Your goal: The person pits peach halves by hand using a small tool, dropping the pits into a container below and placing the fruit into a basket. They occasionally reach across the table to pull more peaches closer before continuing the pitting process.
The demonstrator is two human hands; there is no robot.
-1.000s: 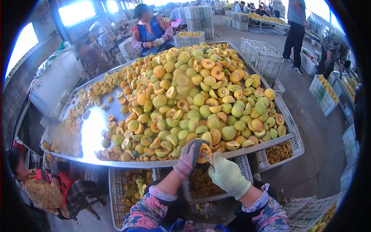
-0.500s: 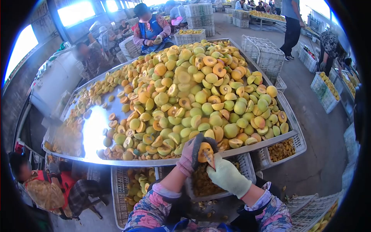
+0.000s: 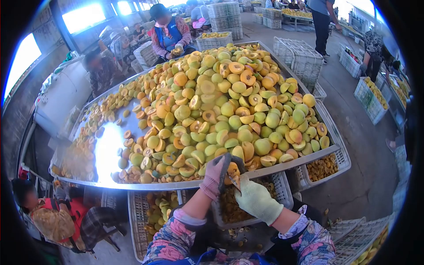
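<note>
In a pink glove with dark coated fingers, my left hand (image 3: 214,177) is closed around a yellow peach half (image 3: 232,170), its cut face turned toward me. My right hand (image 3: 258,201), in a pale green knit glove, grips a small pitting tool (image 3: 237,182). The tip of that tool touches the cut face; its handle is mostly hidden in my fingers. Both hands are at the near edge of a metal table (image 3: 145,185), over a crate of peach scraps (image 3: 234,211). A large heap of halved peaches (image 3: 207,115) covers the tabletop.
A white crate of peach pieces (image 3: 134,221) stands below left, and another crate (image 3: 343,163) juts out at right. Stacked crates (image 3: 298,62) stand beyond the table. Co-workers sit at the far side (image 3: 170,35) and lower left (image 3: 57,216); another person (image 3: 322,26) stands farther back.
The tool's tip has shifted lower on the peach half, and my right hand has moved slightly down. The far co-worker's hands have moved a little.
</note>
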